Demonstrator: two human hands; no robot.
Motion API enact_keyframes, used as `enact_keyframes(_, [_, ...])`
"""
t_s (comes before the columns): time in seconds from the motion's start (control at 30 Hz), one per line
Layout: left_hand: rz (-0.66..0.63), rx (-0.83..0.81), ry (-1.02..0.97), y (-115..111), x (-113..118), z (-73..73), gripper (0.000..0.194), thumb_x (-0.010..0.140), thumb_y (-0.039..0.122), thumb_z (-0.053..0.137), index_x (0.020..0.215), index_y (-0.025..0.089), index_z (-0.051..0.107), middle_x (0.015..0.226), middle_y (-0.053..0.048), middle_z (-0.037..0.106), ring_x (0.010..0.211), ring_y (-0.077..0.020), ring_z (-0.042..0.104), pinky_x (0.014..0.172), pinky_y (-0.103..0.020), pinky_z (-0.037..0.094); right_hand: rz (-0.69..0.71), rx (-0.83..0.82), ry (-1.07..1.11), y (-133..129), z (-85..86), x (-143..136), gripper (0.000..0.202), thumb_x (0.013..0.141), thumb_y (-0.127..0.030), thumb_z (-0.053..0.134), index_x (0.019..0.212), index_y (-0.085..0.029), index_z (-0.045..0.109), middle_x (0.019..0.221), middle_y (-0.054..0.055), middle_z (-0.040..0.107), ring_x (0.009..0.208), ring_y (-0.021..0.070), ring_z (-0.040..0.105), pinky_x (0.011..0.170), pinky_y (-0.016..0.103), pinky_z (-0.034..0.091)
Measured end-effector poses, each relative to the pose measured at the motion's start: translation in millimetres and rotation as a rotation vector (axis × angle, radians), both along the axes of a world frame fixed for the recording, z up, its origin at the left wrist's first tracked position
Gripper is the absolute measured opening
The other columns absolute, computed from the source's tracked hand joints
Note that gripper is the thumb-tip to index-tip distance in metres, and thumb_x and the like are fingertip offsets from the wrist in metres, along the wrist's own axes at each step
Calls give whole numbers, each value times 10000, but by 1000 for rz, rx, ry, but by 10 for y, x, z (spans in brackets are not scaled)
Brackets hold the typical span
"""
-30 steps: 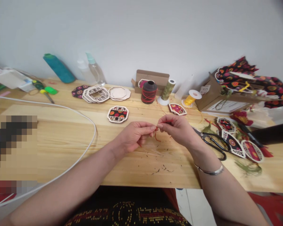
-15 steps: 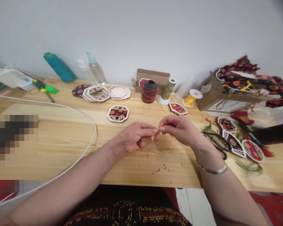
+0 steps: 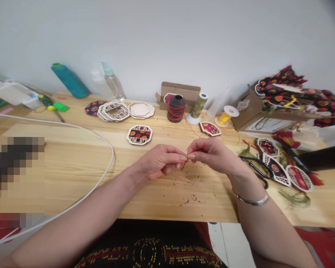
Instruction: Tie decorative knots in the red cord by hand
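Observation:
Above the middle of the wooden table, my left hand and my right hand meet at their fingertips. Both are closed in a pinch on a thin red cord, whose short ends hang below the fingers. Part of the cord runs over the right fingers; the rest is hidden inside the hands. Beyond my left hand lies an ornament of pale wood lattice over patterned fabric. A fan-shaped ornament lies just past my right hand. The black-handled scissors rest beside my right wrist.
Along the wall stand a spool of red cord, a green thread spool, a yellow spool and spray bottles. A cardboard box with fabric sits right. A white cable curves across the left. Dark scraps dot the table.
My hands stay pinched together in nearly the same place. The right fingers have shifted slightly, and more red cord shows across them.

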State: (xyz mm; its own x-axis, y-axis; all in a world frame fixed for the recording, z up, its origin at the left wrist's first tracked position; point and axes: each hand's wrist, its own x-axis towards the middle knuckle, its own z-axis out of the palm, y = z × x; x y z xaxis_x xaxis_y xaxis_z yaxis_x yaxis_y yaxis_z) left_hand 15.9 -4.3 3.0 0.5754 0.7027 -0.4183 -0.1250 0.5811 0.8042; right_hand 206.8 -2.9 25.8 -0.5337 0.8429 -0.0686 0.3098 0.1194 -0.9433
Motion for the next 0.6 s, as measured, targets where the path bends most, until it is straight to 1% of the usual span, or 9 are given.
enact_keyframes(0.2, [1, 44, -4, -3, 6, -16, 133, 658, 253, 733, 663, 124, 700, 537, 3, 593, 345, -6, 277, 347, -194, 129, -1, 11, -14, -1, 22, 1, 105, 816, -222, 575, 732, -164, 599, 626, -32, 549, 567, 74, 435, 546, 223, 351])
enact_keyframes(0.47, [20, 16, 11, -8, 12, -19, 138, 639, 254, 746, 704, 137, 713, 515, 14, 583, 330, -5, 260, 346, -198, 101, -11, 22, -13, 5, 0, -5, 119, 811, -249, 582, 734, -160, 600, 625, -32, 538, 566, 76, 417, 543, 222, 339])
enact_keyframes(0.6, [60, 19, 44, 2, 10, -28, 122, 647, 251, 733, 711, 148, 717, 536, 21, 584, 333, -2, 260, 353, -199, 98, -49, 23, -52, 12, 24, -15, 186, 832, -318, 564, 775, -151, 621, 652, -16, 561, 561, 80, 418, 539, 227, 338])
